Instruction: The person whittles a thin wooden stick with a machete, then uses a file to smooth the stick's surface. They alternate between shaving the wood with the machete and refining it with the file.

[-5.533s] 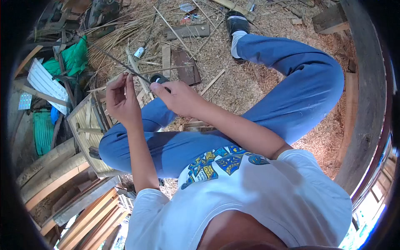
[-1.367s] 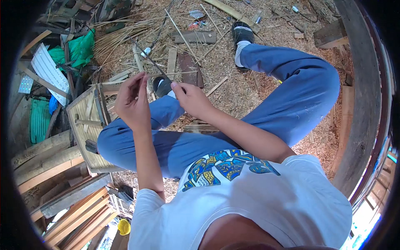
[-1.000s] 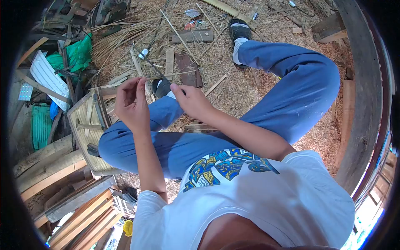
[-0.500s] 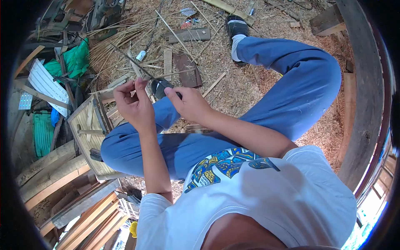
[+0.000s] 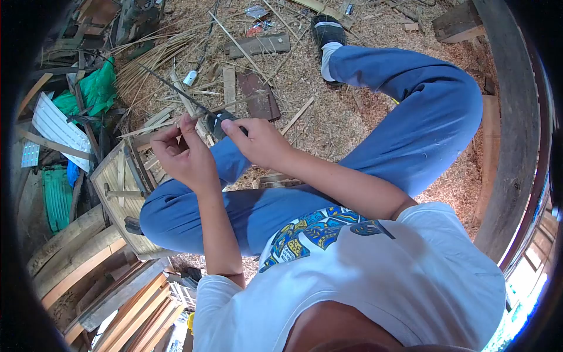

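A thin wooden strip (image 5: 230, 105), which looks like bamboo, is pinched between the thumb and fingers of my left hand (image 5: 186, 157). Its free end points right, above my other hand. My right hand (image 5: 263, 142) is wrapped round the dark handle of a knife (image 5: 176, 89), thumb laid along it. The long, narrow, dark blade slants up and left, crossing the strip just right of my left fingertips. Whether the edge bites into the strip is too small to tell. Both hands are above my bent leg in blue trousers (image 5: 234, 157).
Wood shavings cover the ground (image 5: 328, 129). A bundle of thin strips (image 5: 155, 56) lies at the upper left, near a white cylinder (image 5: 190, 78) and a brown board (image 5: 258, 97). A wooden panelled piece (image 5: 117, 188) stands left of my knee. A thick grey beam (image 5: 516, 146) curves along the right.
The strip has shifted left through the crossing with the blade, so less of it sticks out on the right. My left hand has moved slightly left; the view has shifted a little.
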Demonstrator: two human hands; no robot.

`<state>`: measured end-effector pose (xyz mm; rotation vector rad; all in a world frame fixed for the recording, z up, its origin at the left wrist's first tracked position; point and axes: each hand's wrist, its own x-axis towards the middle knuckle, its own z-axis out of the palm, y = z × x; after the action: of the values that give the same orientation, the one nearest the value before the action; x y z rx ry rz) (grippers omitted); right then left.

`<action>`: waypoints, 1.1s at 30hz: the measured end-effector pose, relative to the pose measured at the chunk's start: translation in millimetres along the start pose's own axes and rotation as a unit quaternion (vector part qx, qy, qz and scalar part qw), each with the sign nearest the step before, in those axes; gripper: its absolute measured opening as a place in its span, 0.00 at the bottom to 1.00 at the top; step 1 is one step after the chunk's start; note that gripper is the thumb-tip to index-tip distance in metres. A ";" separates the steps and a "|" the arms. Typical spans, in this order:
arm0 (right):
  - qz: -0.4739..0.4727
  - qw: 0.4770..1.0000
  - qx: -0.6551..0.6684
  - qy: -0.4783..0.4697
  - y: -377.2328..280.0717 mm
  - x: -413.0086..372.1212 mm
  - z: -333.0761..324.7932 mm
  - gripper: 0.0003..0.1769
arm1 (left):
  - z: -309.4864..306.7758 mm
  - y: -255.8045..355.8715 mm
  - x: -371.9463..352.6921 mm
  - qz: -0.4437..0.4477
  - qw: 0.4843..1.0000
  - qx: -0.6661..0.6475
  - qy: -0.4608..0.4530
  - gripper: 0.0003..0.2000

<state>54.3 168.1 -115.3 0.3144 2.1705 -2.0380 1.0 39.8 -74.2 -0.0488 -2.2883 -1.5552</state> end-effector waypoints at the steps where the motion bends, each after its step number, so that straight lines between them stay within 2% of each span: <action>1: -0.004 1.000 -0.001 -0.001 2.7 1.2 0.9 0.31 | 0.2 0.4 -0.1 -0.005 1.000 -0.008 0.008 0.10; 12: 0.031 0.998 -0.019 -0.053 1.0 5.8 -8.3 0.32 | 1.2 -3.3 0.8 0.011 0.998 -0.059 0.003 0.10; 15: 0.056 0.998 -0.010 -0.009 34.2 13.8 0.2 0.35 | -4.1 -3.3 7.4 0.002 0.999 -0.038 -0.009 0.10; 18: 0.135 0.989 0.007 -0.057 33.7 13.8 -5.7 0.38 | 3.0 -0.6 5.4 -0.001 0.996 -0.083 -0.016 0.10; 21: -0.002 1.000 -0.021 -0.016 14.8 8.8 -1.8 0.35 | 7.4 -1.3 0.4 -0.008 0.997 -0.075 -0.006 0.10; 24: 0.132 0.990 0.014 -0.052 30.9 17.4 0.8 0.35 | 2.1 -1.3 9.8 -0.040 0.996 -0.079 0.012 0.10; 27: 0.136 0.989 -0.024 -0.051 20.7 16.3 -1.1 0.37 | -1.5 -7.6 12.5 -0.049 0.995 -0.090 -0.001 0.11; 31: 0.056 0.996 -0.056 -0.034 31.6 13.1 0.8 0.38 | 2.6 -4.9 7.4 -0.052 0.993 -0.109 0.001 0.11; 33: 0.128 0.990 -0.020 -0.052 39.2 19.5 -3.8 0.36 | -2.8 -4.9 10.4 -0.058 0.993 -0.099 -0.006 0.11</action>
<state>45.5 175.1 -157.8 0.4459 1.9917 -1.8287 -9.0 33.5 -74.3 0.0224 -2.1729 -1.8409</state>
